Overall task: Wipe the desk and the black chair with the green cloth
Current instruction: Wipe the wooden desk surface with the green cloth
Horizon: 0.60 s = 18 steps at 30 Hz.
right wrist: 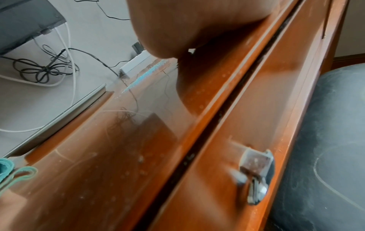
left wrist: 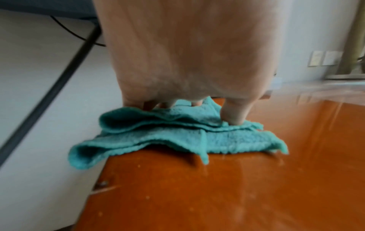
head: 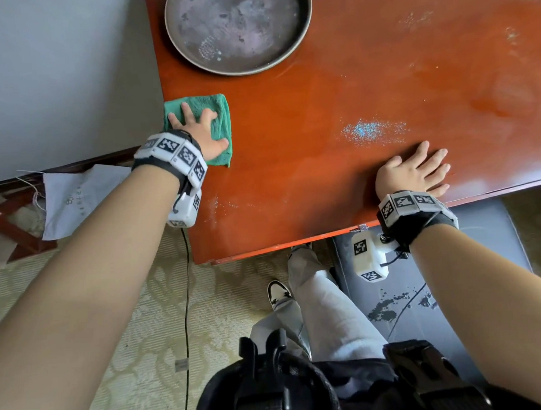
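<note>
The folded green cloth (head: 216, 113) (left wrist: 168, 137) lies at the left edge of the glossy red-brown desk (head: 335, 91) (left wrist: 237, 187) (right wrist: 118, 156), one corner hanging over that edge. My left hand (head: 198, 130) (left wrist: 187, 54) presses flat on it with fingers spread. Near the desk's front edge, my right hand (head: 414, 169) (right wrist: 177, 23) lies flat on the wood and holds nothing. A patch of pale blue powder (head: 372, 132) (right wrist: 146, 75) lies just beyond the right hand. The black chair (head: 455, 295) (right wrist: 326, 148), its seat dusty and scuffed, stands under the front edge at the right.
A round dark metal tray (head: 238, 27) sits at the desk's far left. A white wall (head: 52, 75) borders the desk's left edge. A thin cable (head: 186, 303) hangs down over the patterned carpet (head: 129, 353). A drawer lock with keys (right wrist: 254, 175) faces the chair.
</note>
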Each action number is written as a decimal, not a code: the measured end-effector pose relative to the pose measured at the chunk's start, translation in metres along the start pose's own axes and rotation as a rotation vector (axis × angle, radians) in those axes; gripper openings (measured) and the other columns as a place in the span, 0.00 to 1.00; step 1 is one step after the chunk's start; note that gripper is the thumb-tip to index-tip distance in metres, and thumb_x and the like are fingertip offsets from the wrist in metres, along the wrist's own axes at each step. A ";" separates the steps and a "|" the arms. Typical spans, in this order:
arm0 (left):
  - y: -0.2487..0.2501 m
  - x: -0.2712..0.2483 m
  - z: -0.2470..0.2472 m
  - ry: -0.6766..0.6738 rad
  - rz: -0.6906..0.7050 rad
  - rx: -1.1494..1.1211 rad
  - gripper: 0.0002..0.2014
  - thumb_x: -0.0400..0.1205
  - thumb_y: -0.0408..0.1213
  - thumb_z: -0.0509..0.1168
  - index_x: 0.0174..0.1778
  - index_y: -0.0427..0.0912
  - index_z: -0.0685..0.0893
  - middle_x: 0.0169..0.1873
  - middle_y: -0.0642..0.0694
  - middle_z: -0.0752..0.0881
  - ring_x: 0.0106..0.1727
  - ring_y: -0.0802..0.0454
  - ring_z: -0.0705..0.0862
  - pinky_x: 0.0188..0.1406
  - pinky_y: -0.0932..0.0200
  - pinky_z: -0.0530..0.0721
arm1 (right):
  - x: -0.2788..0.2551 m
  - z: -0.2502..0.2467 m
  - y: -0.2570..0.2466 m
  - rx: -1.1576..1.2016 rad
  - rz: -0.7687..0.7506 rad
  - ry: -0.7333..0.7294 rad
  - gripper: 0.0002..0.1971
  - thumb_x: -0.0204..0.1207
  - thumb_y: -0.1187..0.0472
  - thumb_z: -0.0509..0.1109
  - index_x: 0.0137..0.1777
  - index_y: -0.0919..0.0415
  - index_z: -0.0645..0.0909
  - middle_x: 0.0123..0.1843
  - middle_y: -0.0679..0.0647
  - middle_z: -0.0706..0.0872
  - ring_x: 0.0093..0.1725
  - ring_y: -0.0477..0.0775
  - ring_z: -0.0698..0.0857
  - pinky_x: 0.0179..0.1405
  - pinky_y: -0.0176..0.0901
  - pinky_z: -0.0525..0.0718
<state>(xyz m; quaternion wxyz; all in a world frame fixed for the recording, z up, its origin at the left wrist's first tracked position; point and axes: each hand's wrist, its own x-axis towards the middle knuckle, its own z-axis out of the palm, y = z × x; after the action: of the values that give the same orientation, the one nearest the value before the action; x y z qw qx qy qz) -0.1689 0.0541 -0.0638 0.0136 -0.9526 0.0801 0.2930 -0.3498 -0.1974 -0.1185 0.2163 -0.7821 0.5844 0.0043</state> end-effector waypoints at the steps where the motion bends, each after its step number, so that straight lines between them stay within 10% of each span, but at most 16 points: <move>1: 0.001 0.002 -0.001 0.010 -0.007 -0.012 0.30 0.83 0.49 0.59 0.80 0.54 0.56 0.82 0.39 0.37 0.81 0.30 0.38 0.76 0.29 0.55 | 0.000 0.000 0.000 -0.006 -0.001 0.004 0.30 0.83 0.55 0.50 0.84 0.51 0.49 0.86 0.54 0.44 0.84 0.59 0.44 0.80 0.62 0.41; 18: -0.016 -0.060 0.039 -0.078 0.065 0.070 0.37 0.82 0.56 0.59 0.82 0.60 0.46 0.82 0.38 0.34 0.81 0.29 0.39 0.71 0.35 0.67 | -0.003 -0.007 0.000 -0.017 -0.016 -0.043 0.29 0.83 0.54 0.49 0.84 0.52 0.48 0.86 0.54 0.43 0.84 0.59 0.43 0.80 0.62 0.41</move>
<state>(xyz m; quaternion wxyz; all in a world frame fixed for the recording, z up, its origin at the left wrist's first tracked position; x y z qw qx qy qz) -0.2374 0.0817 -0.0631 0.0405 -0.9363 0.1208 0.3273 -0.3524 -0.1966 -0.1115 0.2221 -0.7882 0.5734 0.0245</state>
